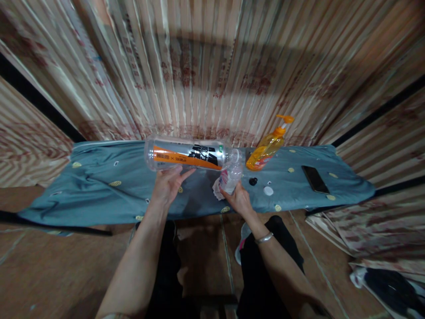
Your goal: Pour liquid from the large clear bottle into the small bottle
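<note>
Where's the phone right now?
In the head view, the phone lies on the cloth near its right end, to the right of the pump bottle.

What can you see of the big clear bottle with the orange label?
The big bottle looks like clear plastic, with a silver, orange and black label bearing printed characters. It is sideways over the blue cloth, base toward the picture's left, neck right; no cap discernible. The left hand supports it from below; its neck overlaps the small bottle, contact unclear.
</note>
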Demonstrator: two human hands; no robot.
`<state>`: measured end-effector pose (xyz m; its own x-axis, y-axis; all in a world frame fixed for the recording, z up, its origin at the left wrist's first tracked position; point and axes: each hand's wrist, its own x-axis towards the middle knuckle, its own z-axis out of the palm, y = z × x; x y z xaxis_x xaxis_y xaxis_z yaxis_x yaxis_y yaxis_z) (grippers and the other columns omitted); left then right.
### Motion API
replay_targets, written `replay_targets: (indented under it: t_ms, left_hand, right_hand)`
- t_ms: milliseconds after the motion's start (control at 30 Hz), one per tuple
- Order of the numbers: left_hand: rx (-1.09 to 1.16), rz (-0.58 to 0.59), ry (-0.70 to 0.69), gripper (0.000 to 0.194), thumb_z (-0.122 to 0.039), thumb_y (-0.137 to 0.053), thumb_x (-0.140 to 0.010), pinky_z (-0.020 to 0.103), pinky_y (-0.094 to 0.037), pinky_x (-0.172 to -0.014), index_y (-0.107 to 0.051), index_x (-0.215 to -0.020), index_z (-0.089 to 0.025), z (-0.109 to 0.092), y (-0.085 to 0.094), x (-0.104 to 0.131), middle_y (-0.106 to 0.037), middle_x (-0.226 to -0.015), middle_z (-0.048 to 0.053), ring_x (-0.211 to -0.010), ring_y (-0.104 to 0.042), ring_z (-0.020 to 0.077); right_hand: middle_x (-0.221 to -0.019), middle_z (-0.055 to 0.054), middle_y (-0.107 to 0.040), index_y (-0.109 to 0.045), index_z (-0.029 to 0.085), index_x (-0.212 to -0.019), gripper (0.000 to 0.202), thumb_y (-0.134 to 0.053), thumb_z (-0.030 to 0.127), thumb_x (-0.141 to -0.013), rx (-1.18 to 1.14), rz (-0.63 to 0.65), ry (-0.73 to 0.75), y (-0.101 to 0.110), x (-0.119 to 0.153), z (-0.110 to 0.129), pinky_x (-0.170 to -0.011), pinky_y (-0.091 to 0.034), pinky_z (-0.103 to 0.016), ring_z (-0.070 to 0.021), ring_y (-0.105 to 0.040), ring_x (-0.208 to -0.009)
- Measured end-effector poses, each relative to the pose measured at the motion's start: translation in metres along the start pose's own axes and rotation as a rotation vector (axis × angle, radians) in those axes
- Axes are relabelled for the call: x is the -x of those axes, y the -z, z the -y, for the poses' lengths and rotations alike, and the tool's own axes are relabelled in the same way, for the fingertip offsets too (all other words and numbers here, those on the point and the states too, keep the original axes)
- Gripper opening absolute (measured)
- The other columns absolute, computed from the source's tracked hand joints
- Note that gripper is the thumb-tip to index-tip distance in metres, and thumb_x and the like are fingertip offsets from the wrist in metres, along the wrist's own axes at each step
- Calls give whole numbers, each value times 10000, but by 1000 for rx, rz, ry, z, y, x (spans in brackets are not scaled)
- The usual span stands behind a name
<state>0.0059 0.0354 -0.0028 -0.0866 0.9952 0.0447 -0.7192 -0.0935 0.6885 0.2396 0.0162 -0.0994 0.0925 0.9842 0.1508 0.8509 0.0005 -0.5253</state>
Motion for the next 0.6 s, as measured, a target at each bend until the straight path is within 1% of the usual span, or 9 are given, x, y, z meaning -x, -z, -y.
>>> replay_targets:
  t_ms: [100,167,267,367,433,600]
  left_hand:
    - [7,0,-2,205,-45,-695,-554,551,-456,-918,-622,-666,-200,0,0,0,-636,-669,-53,-743,-607,146]
    - [1,3,-5,197,-53,-695,-567,549,-460,-914,-628,-678,-200,-1,-1,1,-632,-664,-48,-758,-609,151]
    - [-1,6,-6,203,-60,-698,-573,548,-459,-916,-633,-699,-205,-1,-2,1,-652,-721,-39,-802,-613,161]
    - [-2,-5,-4,192,-66,-708,-560,555,-459,-915,-621,-668,-199,-1,-2,1,-656,-714,-41,-764,-608,147]
    - [-7,-13,-6,187,-69,-710,-556,560,-456,-916,-617,-656,-197,-1,-1,1,-649,-688,-45,-755,-607,146]
    - [-16,-16,-2,193,-73,-710,-560,560,-447,-926,-628,-681,-200,-1,-2,1,-656,-715,-40,-818,-615,170]
  right_hand:
    - [-1022,-152,-653,-356,112,-1258,647,-579,486,-780,-18,0,18,0,0,-1,-757,-467,-309,-255,-643,-913]
    - [-1010,-146,-657,-345,109,-1269,657,-578,483,-782,-19,-8,28,-1,0,-1,-758,-471,-309,-252,-645,-907]
    - [-992,-150,-661,-342,91,-1274,673,-570,492,-784,1,-29,34,-4,0,-2,-754,-474,-310,-250,-646,-899]
    - [-1030,-164,-652,-336,84,-1285,689,-569,494,-782,9,-42,39,-5,0,-2,-760,-475,-314,-255,-640,-925]
    - [-1036,-170,-650,-331,80,-1289,701,-571,496,-779,10,-41,31,-6,-1,-2,-757,-477,-320,-261,-640,-927]
    - [-1027,-157,-651,-354,105,-1264,659,-573,494,-779,1,-21,13,-3,-1,-1,-767,-477,-320,-258,-640,-925]
